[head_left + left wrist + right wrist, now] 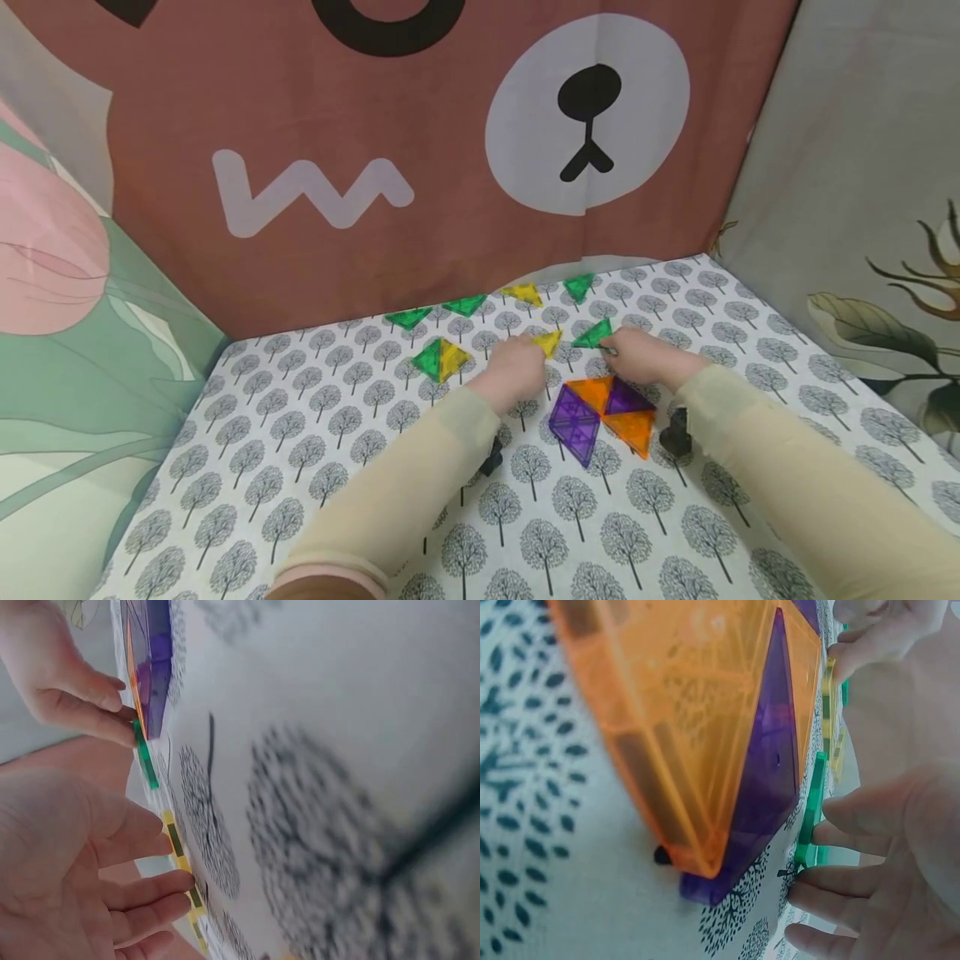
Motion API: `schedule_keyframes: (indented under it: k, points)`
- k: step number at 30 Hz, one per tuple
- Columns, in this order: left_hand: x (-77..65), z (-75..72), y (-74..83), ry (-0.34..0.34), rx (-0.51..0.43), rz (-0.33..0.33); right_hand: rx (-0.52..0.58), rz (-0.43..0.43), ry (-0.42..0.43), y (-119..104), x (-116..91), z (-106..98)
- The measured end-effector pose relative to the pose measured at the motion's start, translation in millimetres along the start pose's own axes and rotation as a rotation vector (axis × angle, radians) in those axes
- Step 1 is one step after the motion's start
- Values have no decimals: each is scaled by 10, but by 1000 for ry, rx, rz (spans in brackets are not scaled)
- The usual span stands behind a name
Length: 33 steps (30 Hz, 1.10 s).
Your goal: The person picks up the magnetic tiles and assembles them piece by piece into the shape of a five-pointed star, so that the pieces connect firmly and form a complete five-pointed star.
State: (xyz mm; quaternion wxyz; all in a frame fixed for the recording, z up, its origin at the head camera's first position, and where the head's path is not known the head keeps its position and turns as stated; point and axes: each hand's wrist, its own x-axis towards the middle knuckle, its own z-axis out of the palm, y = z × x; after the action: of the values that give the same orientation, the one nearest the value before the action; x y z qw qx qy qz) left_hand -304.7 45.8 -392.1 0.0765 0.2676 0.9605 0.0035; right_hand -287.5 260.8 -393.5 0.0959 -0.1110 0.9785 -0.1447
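Observation:
My left hand (517, 368) is at a yellow triangle magnetic tile (550, 342) lying flat on the cloth, its thumb and fingertips gripping the near edge. To its right, my right hand (637, 354) holds a green triangle magnetic tile (595, 334) by its right side, with thumb and fingers at the rim (814, 806). The two tiles lie a short gap apart. Closer to me sits a joined fan of purple tiles (576, 421) and orange tiles (632, 430), touched by neither hand. In the head view, my left fingertips are partly hidden behind the hand.
Left of my left hand lies a joined green-and-yellow pair (441, 360). Along the back are green tiles (465, 305), a yellow tile (525, 293) and another green tile (579, 287). A tree-print cloth (300, 500) covers the surface; a bear-print curtain (450, 167) hangs behind.

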Motion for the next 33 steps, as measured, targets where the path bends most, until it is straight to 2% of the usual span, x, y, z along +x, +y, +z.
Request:
schedule_keyframes:
  k: [5, 9, 18, 21, 28, 30, 33]
  points:
    - [-22, -8, -137, 18, 5, 9, 50, -36, -1, 39, 7, 2]
    - [-12, -26, -204, 18, -31, 8, 97, -58, -9, 89, 21, 12]
    - [82, -18, -200, 14, -84, -24, 212, -40, -49, 125, 70, 5]
    - [110, -5, -186, 17, -104, -28, 180, -56, -33, 83, 84, -4]
    - [116, -12, -173, 9, -126, -32, -72, -176, 116, -42, 105, 20]
    - [120, -10, -168, 4, -125, -34, -112, -156, 135, -90, 112, 34]
    - [125, 1, -160, 20, -113, -29, -109, -107, 127, -141, 134, 54]
